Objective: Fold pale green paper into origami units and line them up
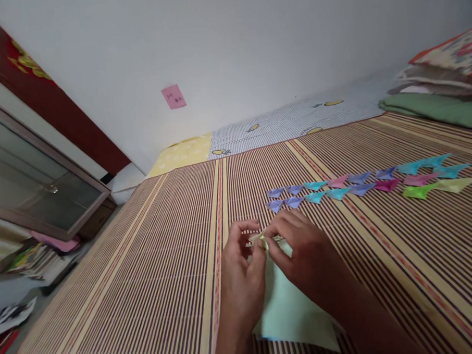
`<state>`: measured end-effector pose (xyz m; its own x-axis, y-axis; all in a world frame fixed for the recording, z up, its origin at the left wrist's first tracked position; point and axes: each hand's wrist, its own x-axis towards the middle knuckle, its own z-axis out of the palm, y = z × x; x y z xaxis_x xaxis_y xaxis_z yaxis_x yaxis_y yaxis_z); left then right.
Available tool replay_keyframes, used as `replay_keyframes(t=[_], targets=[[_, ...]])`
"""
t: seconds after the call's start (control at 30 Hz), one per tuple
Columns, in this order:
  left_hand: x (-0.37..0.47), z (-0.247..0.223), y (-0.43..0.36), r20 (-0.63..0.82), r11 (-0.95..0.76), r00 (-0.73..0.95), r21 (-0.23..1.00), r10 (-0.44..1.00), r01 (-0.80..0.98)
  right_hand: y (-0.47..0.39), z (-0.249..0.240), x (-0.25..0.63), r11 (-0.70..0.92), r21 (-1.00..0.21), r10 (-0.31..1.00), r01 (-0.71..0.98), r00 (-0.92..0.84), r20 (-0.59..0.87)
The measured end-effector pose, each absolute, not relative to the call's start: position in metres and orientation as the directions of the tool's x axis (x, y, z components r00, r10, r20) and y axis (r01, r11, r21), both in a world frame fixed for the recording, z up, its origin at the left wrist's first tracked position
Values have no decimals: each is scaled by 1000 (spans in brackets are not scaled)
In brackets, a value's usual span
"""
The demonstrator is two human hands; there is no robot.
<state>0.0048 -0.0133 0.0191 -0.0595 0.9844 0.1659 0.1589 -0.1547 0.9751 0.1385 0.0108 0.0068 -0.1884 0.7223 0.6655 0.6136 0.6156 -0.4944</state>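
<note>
A small pale yellow folded paper [263,240] is pinched between both hands near the middle of the view. My left hand [246,270] grips its left side with thumb and fingers. Thumb and forefinger of my right hand [301,244] are closed on its right side, covering much of it. Under the hands, a pale green sheet of paper [291,310] lies on the striped mat [165,269]. Beyond my right hand, several folded paper pieces in blue, purple, pink, green and cream [338,193] rest in two rows.
Stacked bedding [436,105] sits at the far right by the wall. A pink note [173,97] is stuck to the wall. At the left stand a glass-fronted cabinet [36,170] and a pile of books [34,261], past the mat's edge.
</note>
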Motion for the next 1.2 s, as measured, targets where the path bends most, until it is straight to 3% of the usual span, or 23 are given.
replay_keyframes(t=[0.33,0.5,0.77,0.97,1.2], targets=[[5,15,-11,153,-147,-47,982,987,117,11,7,140,624,-493,728,606,-221,649],[4,16,-12,136,-114,-79,964,987,241,12,7,142,648,-513,718,563,-229,657],[3,18,-12,153,-148,13,932,988,330,11,4,145,634,-596,756,493,-229,614],[2,18,-11,252,-241,-1,923,968,300,10,7,148,610,-675,789,416,-243,564],[5,24,-13,369,-331,10,821,929,464,11,9,150,531,-700,835,478,-154,529]])
